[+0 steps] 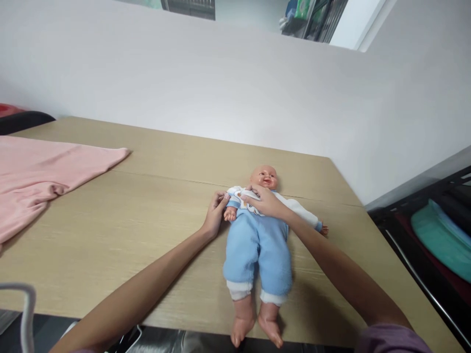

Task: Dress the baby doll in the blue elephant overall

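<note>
A baby doll [264, 179] lies on its back on the wooden table [147, 215], head toward the wall, bare feet past the front edge. It wears a light blue fleece romper [259, 245] with white sleeves and cuffs. My left hand [215, 212] is closed in a pinch on the white sleeve at the doll's shoulder, beside its small arm. My right hand [263, 201] lies across the doll's chest, its fingers pinching the romper's white collar just below the chin.
A pink cloth [40, 169] lies spread over the table's left end. A white wall runs behind the table. To the right stands a dark rack holding a teal item [441, 235]. A white curved bar [25, 314] shows at the lower left.
</note>
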